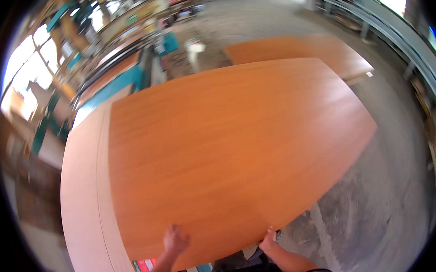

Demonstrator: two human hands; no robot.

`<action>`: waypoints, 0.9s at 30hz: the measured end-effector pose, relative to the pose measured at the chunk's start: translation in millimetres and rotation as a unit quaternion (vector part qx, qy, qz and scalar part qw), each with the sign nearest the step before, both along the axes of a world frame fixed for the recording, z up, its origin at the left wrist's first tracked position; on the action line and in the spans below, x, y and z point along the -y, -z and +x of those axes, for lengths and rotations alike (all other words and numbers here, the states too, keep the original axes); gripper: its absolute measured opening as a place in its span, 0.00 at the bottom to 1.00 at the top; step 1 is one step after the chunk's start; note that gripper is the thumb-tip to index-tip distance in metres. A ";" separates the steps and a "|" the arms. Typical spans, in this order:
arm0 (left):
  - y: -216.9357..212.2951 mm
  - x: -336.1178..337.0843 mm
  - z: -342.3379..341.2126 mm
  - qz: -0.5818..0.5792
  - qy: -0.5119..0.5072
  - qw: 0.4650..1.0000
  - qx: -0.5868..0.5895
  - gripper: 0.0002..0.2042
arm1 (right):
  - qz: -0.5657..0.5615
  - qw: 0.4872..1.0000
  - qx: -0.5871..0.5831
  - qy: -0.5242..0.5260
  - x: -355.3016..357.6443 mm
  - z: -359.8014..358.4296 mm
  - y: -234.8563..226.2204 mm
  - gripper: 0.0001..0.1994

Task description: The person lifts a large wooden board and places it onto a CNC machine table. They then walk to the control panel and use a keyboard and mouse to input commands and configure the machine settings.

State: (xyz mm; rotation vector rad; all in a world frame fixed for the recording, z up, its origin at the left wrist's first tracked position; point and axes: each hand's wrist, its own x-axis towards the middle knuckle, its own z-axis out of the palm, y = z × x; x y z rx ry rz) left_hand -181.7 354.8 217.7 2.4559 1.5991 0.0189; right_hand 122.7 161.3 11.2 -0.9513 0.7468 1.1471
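Observation:
A large orange-brown wood-grain board (227,146) lies in front of me, its right end reaching out over the floor. My right hand (269,239) is closed on the board's near edge, thumb on top and the other fingers hidden below. Above the board's near left part is my left hand (176,238). Its fingers look partly curled but are smeared by motion; no held thing shows. I cannot tell whether it touches the surface.
Left of the board runs a pale wooden surface (84,179). A red label or packet (146,265) lies at the near edge. Beyond is another brown board (299,47). Teal machinery (120,83) stands at the far left, a grey metal rail structure (392,36) at the far right.

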 end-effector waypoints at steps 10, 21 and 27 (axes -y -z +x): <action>17.9 121.1 281.1 -0.222 0.168 0.954 -0.110 0.30 | 0.063 0.990 -0.083 -0.094 80.3 167.3 79.4 0.19; 110.4 126.5 571.4 -0.310 0.311 0.875 -0.205 0.31 | -0.099 0.979 0.147 0.095 409.4 502.7 148.9 0.12; 190.5 170.0 830.3 -0.202 0.461 0.861 0.068 0.22 | -0.166 0.962 0.188 0.110 648.6 526.1 74.2 0.04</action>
